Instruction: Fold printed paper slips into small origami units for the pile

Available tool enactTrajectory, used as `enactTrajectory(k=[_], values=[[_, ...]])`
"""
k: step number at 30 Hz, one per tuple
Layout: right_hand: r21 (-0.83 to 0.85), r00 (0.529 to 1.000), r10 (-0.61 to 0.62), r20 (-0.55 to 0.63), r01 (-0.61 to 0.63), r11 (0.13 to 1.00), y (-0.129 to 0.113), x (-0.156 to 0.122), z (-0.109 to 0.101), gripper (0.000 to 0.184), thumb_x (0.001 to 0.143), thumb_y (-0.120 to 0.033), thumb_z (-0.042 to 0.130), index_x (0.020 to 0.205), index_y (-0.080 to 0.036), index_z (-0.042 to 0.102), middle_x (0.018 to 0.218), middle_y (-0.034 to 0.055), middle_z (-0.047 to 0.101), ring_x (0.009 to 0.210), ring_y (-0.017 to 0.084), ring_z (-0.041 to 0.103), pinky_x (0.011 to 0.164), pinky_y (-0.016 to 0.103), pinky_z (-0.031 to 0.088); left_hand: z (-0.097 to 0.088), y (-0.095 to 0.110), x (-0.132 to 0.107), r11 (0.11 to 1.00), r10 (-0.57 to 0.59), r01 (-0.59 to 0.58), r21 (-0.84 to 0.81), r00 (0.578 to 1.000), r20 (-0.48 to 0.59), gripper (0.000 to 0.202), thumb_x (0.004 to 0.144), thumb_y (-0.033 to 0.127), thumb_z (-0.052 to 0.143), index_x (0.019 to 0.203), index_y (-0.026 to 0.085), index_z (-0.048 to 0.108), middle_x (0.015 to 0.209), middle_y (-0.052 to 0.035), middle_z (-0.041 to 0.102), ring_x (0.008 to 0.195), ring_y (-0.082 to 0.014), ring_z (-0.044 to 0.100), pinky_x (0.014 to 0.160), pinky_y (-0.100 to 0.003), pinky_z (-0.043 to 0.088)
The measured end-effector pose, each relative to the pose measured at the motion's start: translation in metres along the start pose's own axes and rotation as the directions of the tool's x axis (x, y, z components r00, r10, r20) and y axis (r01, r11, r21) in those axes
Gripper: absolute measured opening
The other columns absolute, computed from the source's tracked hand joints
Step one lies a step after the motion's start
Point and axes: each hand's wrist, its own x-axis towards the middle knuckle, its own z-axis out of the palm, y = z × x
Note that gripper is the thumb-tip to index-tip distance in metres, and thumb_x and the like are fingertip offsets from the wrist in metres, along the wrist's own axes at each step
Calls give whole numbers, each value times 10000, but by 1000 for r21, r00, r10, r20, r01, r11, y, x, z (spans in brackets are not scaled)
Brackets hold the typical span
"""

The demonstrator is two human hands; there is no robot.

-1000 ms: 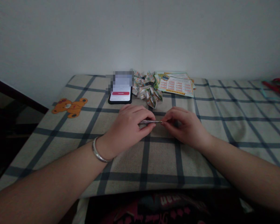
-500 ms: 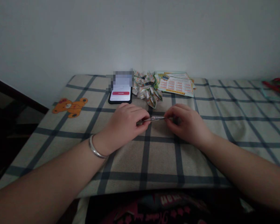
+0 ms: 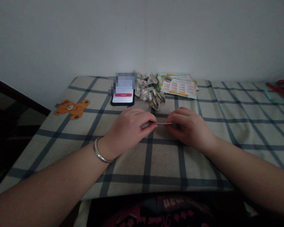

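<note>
A thin folded piece of paper (image 3: 161, 123), seen nearly edge-on, stretches between my two hands just above the tablecloth. My left hand (image 3: 132, 127), with a silver bangle (image 3: 99, 151) on its wrist, pinches one end between thumb and fingers. The other end is pinched by my right hand (image 3: 189, 124). Most of the paper is hidden in the fingers. Just beyond my hands lies a cluster of folded printed paper pieces (image 3: 150, 90). Behind and right of it are several printed sheets (image 3: 178, 86), overlapping.
A phone (image 3: 123, 94) with a lit screen lies left of the folded pieces. An orange bear picture (image 3: 73, 108) shows near the left edge of the checked tablecloth (image 3: 163, 164). Something red (image 3: 282, 88) sits at the far right. A pale wall (image 3: 142, 37) rises behind the table.
The paper has turned from showing a slanted printed face to a thin, level edge. My left hand has shifted slightly right and nearer to me.
</note>
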Motion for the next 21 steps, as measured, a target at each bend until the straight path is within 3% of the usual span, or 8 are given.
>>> enactTrajectory(k=[8, 15, 21], values=[[-18, 990, 112, -80, -114, 993, 4, -1, 2, 74, 857, -220, 603, 873, -198, 673, 865, 57, 675, 833, 206, 606, 722, 328, 469, -3, -1, 2, 990, -104, 102, -94, 994, -26, 26, 842, 205, 650, 833, 185, 638, 774, 16, 650, 753, -138, 598, 707, -272, 437], [-18, 986, -77, -146, 75, 997, 2, -2, 0, 141, 835, -162, 615, 960, -195, 670, 935, 67, 680, 878, 210, 603, 759, 341, 479, -3, 2, 0, 1000, 18, -18, 3, 999, -35, 35, 843, 189, 647, 818, 181, 670, 791, -3, 700, 765, -163, 629, 705, -295, 449], [-68, 987, -108, -120, 101, 993, -1, -3, -1, 70, 846, -196, 625, 915, -206, 628, 912, 55, 675, 873, 213, 594, 742, 340, 471, -5, 6, 1, 997, 69, -67, 38, 996, -50, 52, 855, 220, 648, 817, 193, 670, 796, 7, 711, 789, -169, 645, 736, -305, 461]])
